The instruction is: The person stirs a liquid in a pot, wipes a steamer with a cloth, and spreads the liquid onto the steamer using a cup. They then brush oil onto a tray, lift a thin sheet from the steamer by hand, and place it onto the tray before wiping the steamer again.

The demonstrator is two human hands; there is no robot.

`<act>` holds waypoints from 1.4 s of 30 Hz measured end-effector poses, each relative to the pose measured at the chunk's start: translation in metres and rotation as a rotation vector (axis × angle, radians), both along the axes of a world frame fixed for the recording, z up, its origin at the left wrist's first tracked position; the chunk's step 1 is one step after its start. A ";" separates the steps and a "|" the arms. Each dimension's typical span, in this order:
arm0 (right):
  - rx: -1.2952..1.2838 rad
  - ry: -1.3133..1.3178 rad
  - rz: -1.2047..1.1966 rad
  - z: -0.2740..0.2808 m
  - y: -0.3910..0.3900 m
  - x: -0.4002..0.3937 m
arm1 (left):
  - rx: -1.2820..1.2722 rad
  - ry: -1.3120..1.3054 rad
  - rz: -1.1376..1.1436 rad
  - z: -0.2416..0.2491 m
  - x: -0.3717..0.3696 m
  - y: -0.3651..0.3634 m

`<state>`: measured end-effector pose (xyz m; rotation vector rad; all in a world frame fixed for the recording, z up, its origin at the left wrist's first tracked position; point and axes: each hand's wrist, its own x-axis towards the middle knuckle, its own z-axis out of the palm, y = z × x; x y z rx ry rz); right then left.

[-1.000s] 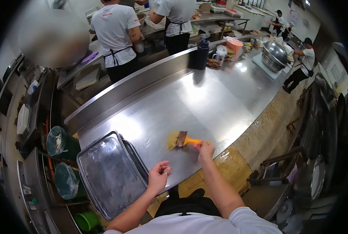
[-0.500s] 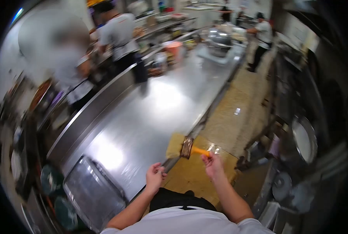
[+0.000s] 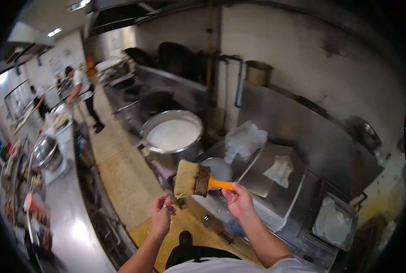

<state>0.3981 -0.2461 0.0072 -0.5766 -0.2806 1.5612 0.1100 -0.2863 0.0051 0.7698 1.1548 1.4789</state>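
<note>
My right hand [image 3: 239, 200] is closed around the orange handle of a wide flat brush [image 3: 188, 180]. The brush has pale yellow bristles and a dark brown band, and it is held level with the bristles pointing left. Just below and left of the bristles is my left hand [image 3: 162, 211], with a ring on one finger. Its fingers are loosely bent and apart, with nothing visible in them, and it does not touch the brush. Beyond the brush stands a large metal pot [image 3: 173, 136] of white liquid.
To the right, a steel counter [image 3: 275, 182] carries crumpled pale plastic [image 3: 246, 140], a white cloth-like piece [image 3: 280, 170] and a metal tray [image 3: 335, 220]. A long steel table [image 3: 71, 204] runs along the left. A person [image 3: 82, 88] stands far down the tiled aisle [image 3: 116, 182].
My view has swung right, from the long steel table to the pot and counter. Both hands moved along with my body; the right hand keeps hold of the brush.
</note>
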 end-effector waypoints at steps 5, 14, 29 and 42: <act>0.206 -0.026 -0.510 0.086 0.068 0.079 | 0.184 -0.051 -0.322 0.028 0.080 0.107; 0.534 -0.378 -1.028 0.282 0.286 0.148 | 0.107 0.005 -0.617 -0.007 0.125 0.221; 0.171 -2.040 -0.979 0.300 0.546 0.200 | -0.003 0.119 -0.639 -0.076 0.088 0.273; 0.382 -1.898 -0.596 0.226 0.366 0.076 | 0.040 0.247 -0.576 -0.071 0.096 0.269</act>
